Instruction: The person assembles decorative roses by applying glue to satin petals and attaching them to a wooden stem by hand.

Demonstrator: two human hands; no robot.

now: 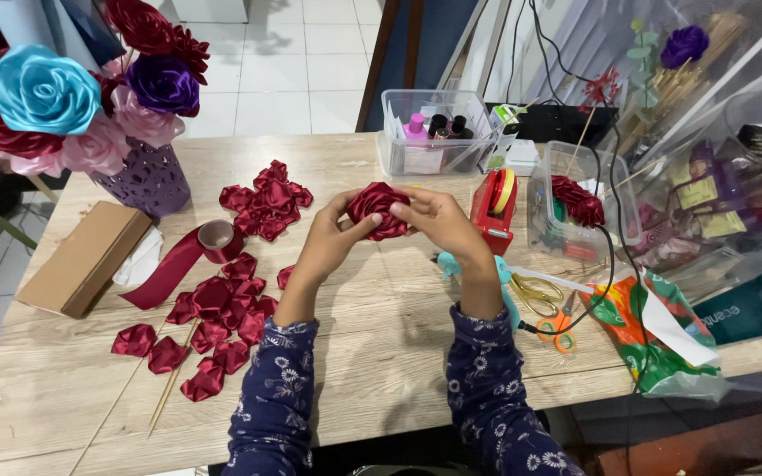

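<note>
A dark red satin ribbon rose (pixel 376 206) is held above the wooden table (pixel 381 353) between both hands. My left hand (pixel 332 238) cups it from the left, thumb on its lower edge. My right hand (pixel 438 220) grips it from the right, fingers over its top. Several folded red ribbon petals (pixel 218 317) lie loose on the table left of my arms, with another pile (pixel 266 201) further back. A roll of red ribbon (pixel 213 240) trails a strip towards the front left.
A purple vase (pixel 147 181) of satin roses stands at back left beside a cardboard box (pixel 85 257). Clear plastic tubs (pixel 434 132) (pixel 584 211), a red tape dispenser (pixel 496 207), scissors (pixel 547 304), a teal glue gun (pixel 451 264) and thin wooden skewers (pixel 169 388) surround the hands.
</note>
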